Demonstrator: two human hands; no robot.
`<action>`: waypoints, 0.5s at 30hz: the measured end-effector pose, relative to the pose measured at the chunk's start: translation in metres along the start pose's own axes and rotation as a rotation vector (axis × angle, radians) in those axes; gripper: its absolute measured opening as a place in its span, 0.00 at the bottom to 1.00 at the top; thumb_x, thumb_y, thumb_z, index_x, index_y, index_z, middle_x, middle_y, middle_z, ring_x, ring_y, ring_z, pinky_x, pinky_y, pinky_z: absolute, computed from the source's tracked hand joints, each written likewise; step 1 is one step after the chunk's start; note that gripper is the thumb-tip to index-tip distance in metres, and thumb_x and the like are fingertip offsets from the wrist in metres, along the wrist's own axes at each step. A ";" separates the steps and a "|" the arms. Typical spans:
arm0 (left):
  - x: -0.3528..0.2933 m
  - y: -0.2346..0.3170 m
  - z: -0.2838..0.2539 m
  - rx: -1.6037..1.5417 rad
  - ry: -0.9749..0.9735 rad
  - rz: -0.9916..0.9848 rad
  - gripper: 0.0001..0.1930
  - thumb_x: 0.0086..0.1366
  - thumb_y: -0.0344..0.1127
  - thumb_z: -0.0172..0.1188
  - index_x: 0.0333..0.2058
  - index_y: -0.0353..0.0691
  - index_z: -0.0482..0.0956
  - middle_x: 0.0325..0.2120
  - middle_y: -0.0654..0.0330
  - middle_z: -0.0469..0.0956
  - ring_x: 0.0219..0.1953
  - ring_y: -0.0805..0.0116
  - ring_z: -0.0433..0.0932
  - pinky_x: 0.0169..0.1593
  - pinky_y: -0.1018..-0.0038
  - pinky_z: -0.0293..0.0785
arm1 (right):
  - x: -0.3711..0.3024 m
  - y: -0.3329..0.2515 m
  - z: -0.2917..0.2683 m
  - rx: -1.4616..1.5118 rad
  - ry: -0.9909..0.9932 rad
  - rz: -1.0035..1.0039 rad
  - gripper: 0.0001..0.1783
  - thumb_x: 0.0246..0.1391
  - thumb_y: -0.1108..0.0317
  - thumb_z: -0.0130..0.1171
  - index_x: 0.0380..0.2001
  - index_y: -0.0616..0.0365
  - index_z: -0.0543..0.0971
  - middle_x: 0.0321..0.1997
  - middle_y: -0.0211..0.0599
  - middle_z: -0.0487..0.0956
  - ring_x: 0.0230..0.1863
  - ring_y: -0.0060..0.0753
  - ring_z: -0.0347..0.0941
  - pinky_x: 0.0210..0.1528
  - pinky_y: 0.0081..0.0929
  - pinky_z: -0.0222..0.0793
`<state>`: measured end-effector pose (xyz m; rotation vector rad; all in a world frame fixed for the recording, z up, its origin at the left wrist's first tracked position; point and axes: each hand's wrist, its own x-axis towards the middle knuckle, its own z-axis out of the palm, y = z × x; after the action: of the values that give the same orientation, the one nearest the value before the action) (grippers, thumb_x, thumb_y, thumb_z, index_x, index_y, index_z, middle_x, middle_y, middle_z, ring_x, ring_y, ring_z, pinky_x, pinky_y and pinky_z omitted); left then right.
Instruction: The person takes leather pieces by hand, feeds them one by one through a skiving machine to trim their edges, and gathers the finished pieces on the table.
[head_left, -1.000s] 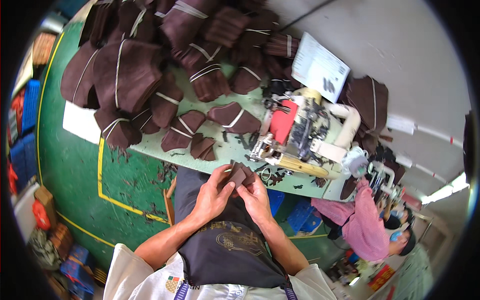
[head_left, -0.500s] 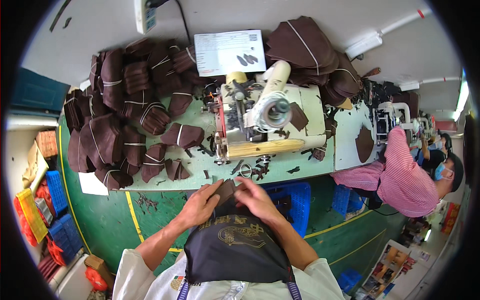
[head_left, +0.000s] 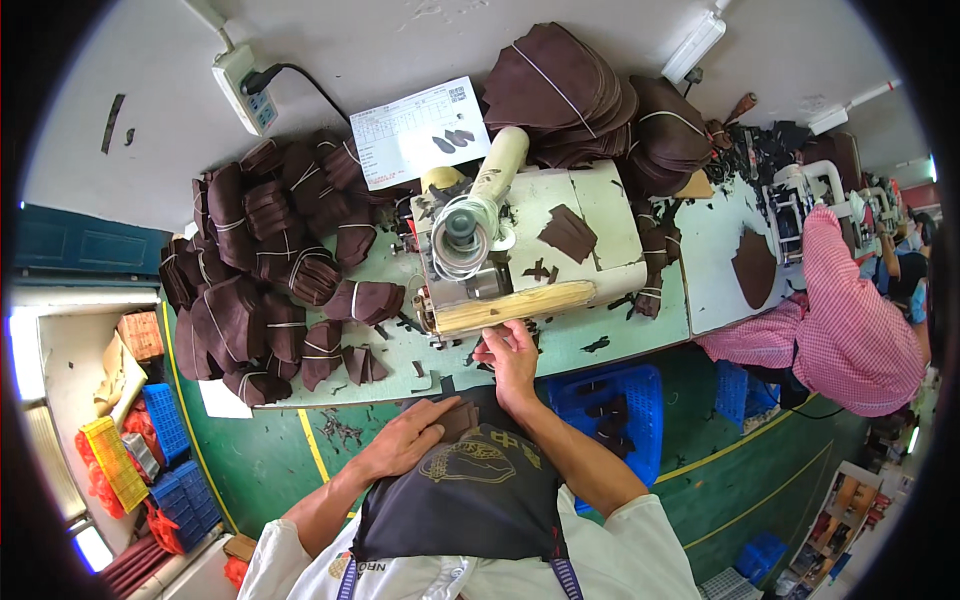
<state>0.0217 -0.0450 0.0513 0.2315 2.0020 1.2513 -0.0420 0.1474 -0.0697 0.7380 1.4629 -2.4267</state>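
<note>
My left hand (head_left: 405, 441) is closed on a small stack of dark brown leather pieces (head_left: 460, 420), held against the black apron (head_left: 450, 505) over my lap. Farther forward, my right hand (head_left: 514, 368) is at the front of a cream bench machine (head_left: 610, 225). Its fingers are bent together just below the machine's yellowish front strip (head_left: 515, 306); whatever they hold is too small or hidden to name. Brown leather scraps (head_left: 568, 234) lie on top of the machine, next to a coil of pale cord (head_left: 462, 235).
Banded bundles of brown leather (head_left: 225, 320) crowd the table's left side. Larger leather stacks (head_left: 550, 80) stand behind the machine. A printed sheet (head_left: 420, 130) leans at the back. Blue crates (head_left: 650, 420) sit under the table edge. A person in a checked shirt (head_left: 860, 330) works at the right.
My right hand has left the leather stack and moved forward to the machine front. The pale ring that lay there no longer shows. My left hand keeps the stack. The view has shifted.
</note>
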 end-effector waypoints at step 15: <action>0.008 0.005 -0.015 0.019 -0.038 -0.009 0.26 0.71 0.34 0.47 0.67 0.36 0.62 0.45 0.48 0.71 0.50 0.51 0.71 0.58 0.63 0.65 | -0.010 -0.011 -0.042 -0.774 -0.122 0.097 0.08 0.58 0.72 0.59 0.40 0.63 0.81 0.34 0.37 0.80 0.32 0.29 0.79 0.35 0.26 0.77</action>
<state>0.0053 -0.0488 0.0553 0.2534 1.9805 1.2144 -0.0250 0.1884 -0.0722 0.4490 2.0330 -1.5783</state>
